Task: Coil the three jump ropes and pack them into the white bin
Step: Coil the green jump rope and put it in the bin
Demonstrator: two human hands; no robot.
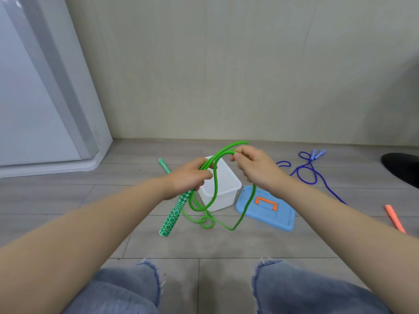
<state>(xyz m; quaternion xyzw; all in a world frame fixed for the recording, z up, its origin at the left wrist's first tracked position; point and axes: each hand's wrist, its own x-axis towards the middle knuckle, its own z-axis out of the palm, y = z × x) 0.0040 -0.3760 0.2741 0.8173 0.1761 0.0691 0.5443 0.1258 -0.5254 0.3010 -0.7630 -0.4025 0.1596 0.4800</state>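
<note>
- My left hand (189,175) is raised over the floor (136,200); its fingers are curled round one green patterned handle (173,214) and gathered loops of the green jump rope (215,189).
- The handle hangs down and to the left from that fist.
- My right hand (254,168) is just right of the left; its thumb and fingers pinch the top of a rope loop.
- The loops hang in front of the white bin (229,189), and the lowest strands lie on the floor near its base.
- The second green handle (164,165) lies on the floor, far left of the bin.
- A blue lid (278,220) with an orange grip lies flat just right of the bin.
- The blue jump rope (308,171) lies uncoiled at far right.
- One orange handle (394,218) lies at the right edge.
</note>
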